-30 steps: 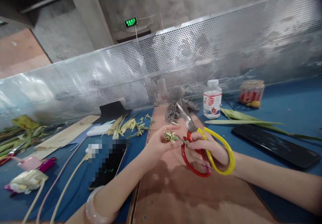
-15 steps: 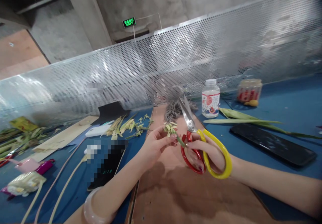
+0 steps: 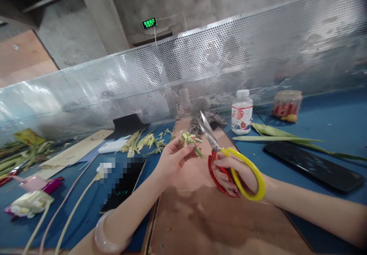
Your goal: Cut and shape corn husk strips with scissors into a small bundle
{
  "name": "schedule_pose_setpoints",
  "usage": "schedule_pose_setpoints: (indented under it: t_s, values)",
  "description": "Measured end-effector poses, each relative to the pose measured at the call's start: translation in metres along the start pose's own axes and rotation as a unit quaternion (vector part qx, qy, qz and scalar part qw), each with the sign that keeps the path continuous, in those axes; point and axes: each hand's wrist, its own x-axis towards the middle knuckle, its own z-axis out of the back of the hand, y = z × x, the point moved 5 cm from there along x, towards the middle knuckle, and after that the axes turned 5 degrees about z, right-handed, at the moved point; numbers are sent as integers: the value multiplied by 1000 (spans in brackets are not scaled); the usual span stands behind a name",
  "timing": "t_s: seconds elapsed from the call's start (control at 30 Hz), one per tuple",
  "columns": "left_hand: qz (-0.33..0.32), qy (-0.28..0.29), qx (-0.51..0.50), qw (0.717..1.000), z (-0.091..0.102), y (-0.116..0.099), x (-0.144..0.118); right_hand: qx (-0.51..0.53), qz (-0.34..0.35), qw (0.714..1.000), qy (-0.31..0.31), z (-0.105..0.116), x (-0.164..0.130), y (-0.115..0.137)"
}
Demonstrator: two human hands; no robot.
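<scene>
My left hand [image 3: 174,157] pinches a small bundle of green plant strips [image 3: 189,139], pale and knotted at the top with thin ends pointing down to the right. My right hand [image 3: 233,171] grips a pair of scissors [image 3: 211,135] with one red and one yellow handle. Their blades are a little apart and point up and away, just right of the bundle without touching it. Beyond the blades lies a heap of grey strands [image 3: 208,122] on the wooden board [image 3: 200,224].
Left of the board lie small green plant pieces [image 3: 157,146], a phone [image 3: 126,188], cables and a charger. To the right stand a labelled plastic bottle [image 3: 242,113] and a jar [image 3: 287,104], with long green leaves [image 3: 275,132] and a black phone [image 3: 312,167]. A perforated metal screen [image 3: 129,83] runs behind.
The scissors have drawn slightly away from the bundle, and their blades have closed somewhat. My right fingers have let go of the bundle's green end, while my left hand has shifted a little left with it.
</scene>
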Motion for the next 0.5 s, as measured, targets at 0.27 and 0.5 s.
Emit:
schedule_pose_setpoints:
  t_s: [0.27, 0.5]
  values:
    - [-61, -68, -33, 995, 10, -22, 0, -165, -29, 986, -3, -5, -5, -7]
    - [-80, -57, -50, 994, 9, -23, -1, -241, -5, 970, -10, -7, -12, -6]
